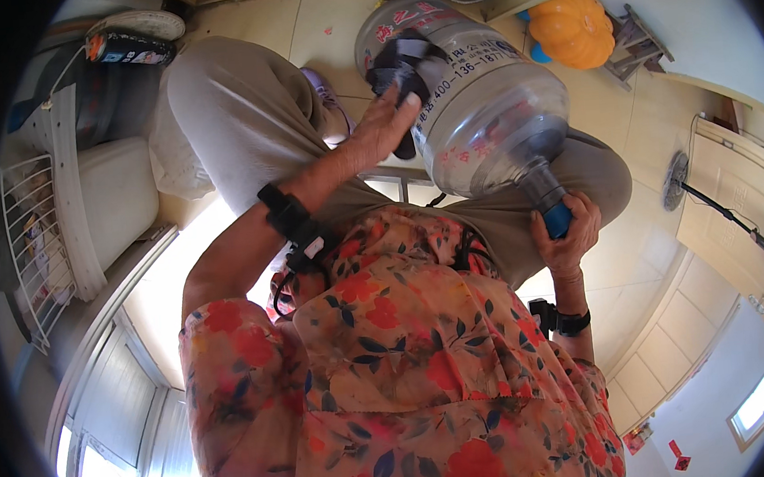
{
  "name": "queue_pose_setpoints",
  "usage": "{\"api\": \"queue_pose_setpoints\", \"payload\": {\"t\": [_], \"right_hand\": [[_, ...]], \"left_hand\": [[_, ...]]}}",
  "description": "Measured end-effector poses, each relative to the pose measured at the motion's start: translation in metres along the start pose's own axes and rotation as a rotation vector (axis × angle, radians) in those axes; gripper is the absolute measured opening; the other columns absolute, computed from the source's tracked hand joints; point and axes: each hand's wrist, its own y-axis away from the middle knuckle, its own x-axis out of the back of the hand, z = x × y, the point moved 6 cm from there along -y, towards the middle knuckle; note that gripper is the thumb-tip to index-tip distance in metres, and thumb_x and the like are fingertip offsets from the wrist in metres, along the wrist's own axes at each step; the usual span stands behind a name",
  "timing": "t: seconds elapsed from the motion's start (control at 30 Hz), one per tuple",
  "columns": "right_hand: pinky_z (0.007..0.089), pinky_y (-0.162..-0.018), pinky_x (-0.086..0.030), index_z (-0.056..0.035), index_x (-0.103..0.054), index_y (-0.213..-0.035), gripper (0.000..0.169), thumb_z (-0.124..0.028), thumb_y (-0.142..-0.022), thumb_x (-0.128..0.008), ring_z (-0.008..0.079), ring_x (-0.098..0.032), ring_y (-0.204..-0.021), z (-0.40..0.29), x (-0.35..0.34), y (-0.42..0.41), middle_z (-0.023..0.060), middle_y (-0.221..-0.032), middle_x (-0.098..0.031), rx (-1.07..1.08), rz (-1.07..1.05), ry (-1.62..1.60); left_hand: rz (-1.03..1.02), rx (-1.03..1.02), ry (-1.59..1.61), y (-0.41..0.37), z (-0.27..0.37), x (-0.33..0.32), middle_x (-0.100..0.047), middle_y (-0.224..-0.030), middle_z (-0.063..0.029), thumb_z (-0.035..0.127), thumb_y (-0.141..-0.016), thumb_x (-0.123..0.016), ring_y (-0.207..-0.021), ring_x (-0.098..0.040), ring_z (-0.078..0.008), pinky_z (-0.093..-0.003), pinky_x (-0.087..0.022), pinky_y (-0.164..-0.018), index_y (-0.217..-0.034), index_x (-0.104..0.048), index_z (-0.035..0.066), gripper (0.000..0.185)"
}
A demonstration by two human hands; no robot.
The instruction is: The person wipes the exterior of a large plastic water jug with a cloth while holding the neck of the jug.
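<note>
A large clear plastic water-cooler bottle (499, 107) bearing red and dark writing lies tilted between my knees, its neck towards me. My right hand (571, 235) grips the blue cap (557, 219) at the end of the neck. A dark grey and black cloth (408, 64) is bunched in my left hand (391, 125), against the bottle's left side. That hand and the cloth are slightly blurred. Part of the bottle's printed side is hidden behind the cloth. The neck passes over my right thigh.
An orange pumpkin-shaped object (572, 30) stands beyond the bottle, beside a small wooden stool (638, 48). A pedestal fan (732, 214) is at the right. On the left are a white wire rack (37, 249) and a black cylinder with an orange end (133, 48). Light tiles (619, 115) cover the floor.
</note>
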Motion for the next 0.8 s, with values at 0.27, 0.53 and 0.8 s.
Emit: {"api": "queue_pose_setpoints", "payload": {"t": [0.27,0.53,0.8], "right_hand": [[0.0420,-0.072,-0.046,-0.0073,-0.052,-0.106,0.053,-0.018,-0.062,-0.080,0.0342,-0.057,-0.084,0.002,-0.001,0.001,0.0172,-0.100,-0.059,-0.004,-0.004,0.013],[0.0421,-0.072,-0.046,-0.0080,-0.052,-0.105,0.053,-0.019,-0.062,-0.081,0.0341,-0.057,-0.084,0.001,-0.001,0.001,0.0172,-0.100,-0.059,-0.015,-0.003,0.003],[0.0421,-0.072,-0.046,-0.0084,-0.051,-0.107,0.055,-0.019,-0.062,-0.081,0.0340,-0.057,-0.083,0.001,-0.002,0.001,0.0171,-0.101,-0.058,0.016,-0.014,0.003]], "left_hand": [[0.058,-0.002,0.002,-0.010,0.035,0.002,-0.029,-0.146,-0.0242,0.061,-0.093,-0.030,-0.140,-0.020,-0.0311,-0.0373,-0.012,-0.114,-0.142,-0.027,-0.003,0.081],[0.016,0.003,0.108,-0.047,0.031,0.027,-0.044,-0.138,-0.0163,0.063,-0.093,-0.028,-0.133,-0.032,-0.0266,-0.0361,-0.012,-0.112,-0.139,-0.034,-0.002,0.080],[0.004,-0.012,-0.028,-0.011,0.041,0.015,-0.031,-0.147,-0.0203,0.062,-0.094,-0.023,-0.142,-0.015,-0.0312,-0.0354,-0.012,-0.114,-0.141,-0.033,-0.001,0.079]]}}
